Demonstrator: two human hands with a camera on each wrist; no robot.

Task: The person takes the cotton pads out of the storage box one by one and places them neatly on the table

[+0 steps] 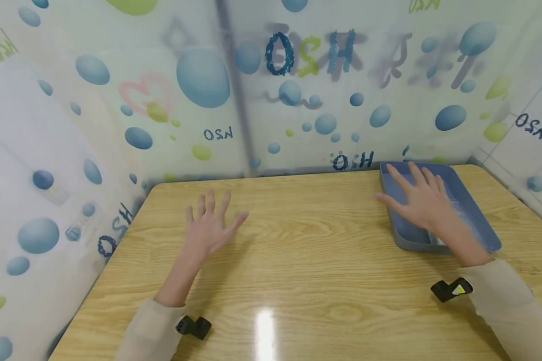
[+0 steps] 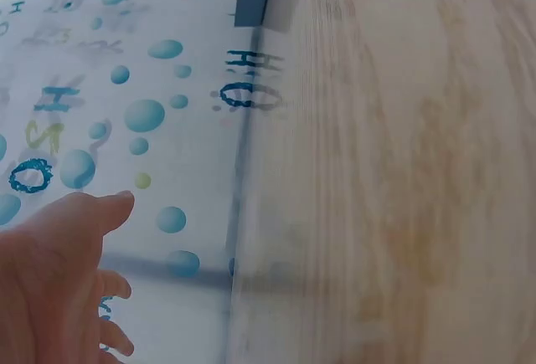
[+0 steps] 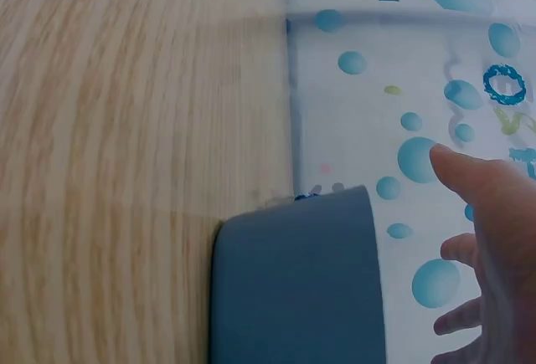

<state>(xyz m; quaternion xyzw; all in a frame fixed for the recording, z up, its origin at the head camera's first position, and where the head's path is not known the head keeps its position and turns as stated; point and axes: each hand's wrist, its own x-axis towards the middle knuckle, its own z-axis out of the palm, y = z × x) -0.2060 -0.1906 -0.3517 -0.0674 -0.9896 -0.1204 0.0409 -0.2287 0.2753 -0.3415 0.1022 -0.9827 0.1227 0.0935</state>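
Observation:
Over the left part of the wooden table, my left hand hovers with its fingers spread and nothing in them. My right hand is held above a blue-grey tray at the table's far right, its fingers also spread and holding nothing. Something clear or whitish lies inside the tray, partly hidden by the right hand and forearm, so its kind cannot be told. In the right wrist view, the tray's side wall stands near the right hand, apart from its fingers. The left wrist view shows the left thumb stretched out.
A pale curtain-like wall with printed blue and green bubbles rises behind the table and along both sides. Each sleeve carries a small black wrist camera, one at the left and one at the right. Light glares off the table's near middle.

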